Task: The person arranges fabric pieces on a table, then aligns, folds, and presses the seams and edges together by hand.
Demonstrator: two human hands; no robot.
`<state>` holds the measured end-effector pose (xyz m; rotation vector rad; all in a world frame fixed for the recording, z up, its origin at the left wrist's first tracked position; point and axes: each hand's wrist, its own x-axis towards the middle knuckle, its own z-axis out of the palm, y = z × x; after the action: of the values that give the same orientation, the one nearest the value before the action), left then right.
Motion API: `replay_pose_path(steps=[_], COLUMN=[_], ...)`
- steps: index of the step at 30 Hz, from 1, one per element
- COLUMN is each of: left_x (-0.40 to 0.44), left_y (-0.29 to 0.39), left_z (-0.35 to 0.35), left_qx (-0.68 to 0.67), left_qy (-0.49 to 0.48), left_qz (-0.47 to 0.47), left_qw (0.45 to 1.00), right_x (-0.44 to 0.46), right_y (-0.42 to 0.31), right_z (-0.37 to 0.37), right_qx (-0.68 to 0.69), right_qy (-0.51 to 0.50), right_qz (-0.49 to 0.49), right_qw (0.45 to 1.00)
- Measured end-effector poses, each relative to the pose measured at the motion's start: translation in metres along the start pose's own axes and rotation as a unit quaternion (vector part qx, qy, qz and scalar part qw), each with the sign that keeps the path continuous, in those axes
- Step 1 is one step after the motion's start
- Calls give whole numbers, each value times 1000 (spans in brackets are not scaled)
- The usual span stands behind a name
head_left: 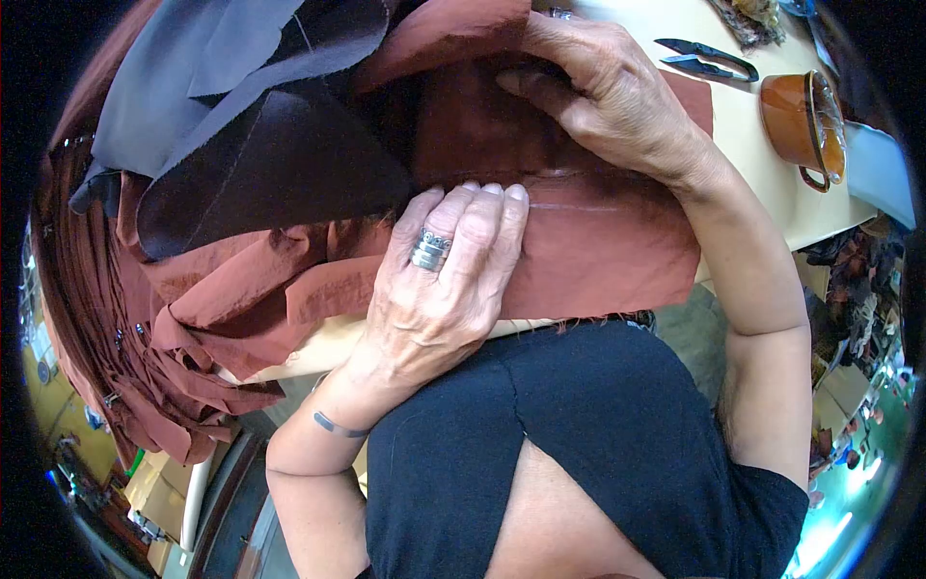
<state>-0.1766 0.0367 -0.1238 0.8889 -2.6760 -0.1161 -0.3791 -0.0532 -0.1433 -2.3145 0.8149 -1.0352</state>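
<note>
My left hand [434, 270], with rings on one finger, rests palm down on a reddish-brown fabric panel [608, 256]. Its fingers lie side by side, fingertips at a horizontal seam or fold line; the thumb is hidden. Up and to the right, my right hand [598, 96] is closed on a raised fold of the same fabric, its thumb on the near side and fingertips partly hidden. A short pale line marks the panel between the hands. Dark grey-black fabric [289, 164] is heaped at the left, over more bunched reddish-brown cloth [241, 280].
Black thread snips [709, 61] lie on the pale table [743, 193] beyond my right hand. A brown mug [793, 121] stands near the right edge, beside a pale blue object [883, 174]. Gathered cloth hangs off the left side. Scraps are piled below at the right.
</note>
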Motion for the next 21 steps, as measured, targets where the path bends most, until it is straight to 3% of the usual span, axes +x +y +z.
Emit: replay_pose_path(steps=[13,21], left_x=[14,-5], left_y=[12,-2], left_z=[-8,-1], left_qx=[40,8], left_qy=[-60,37], left_qz=[-39,-49], left_qw=[997,998], right_x=[-3,-5], right_y=[1,-5], right_z=[-2,-2], right_qx=[-57,-100], right_qy=[-21,-26], right_qz=[33,90], right_qw=[998,991])
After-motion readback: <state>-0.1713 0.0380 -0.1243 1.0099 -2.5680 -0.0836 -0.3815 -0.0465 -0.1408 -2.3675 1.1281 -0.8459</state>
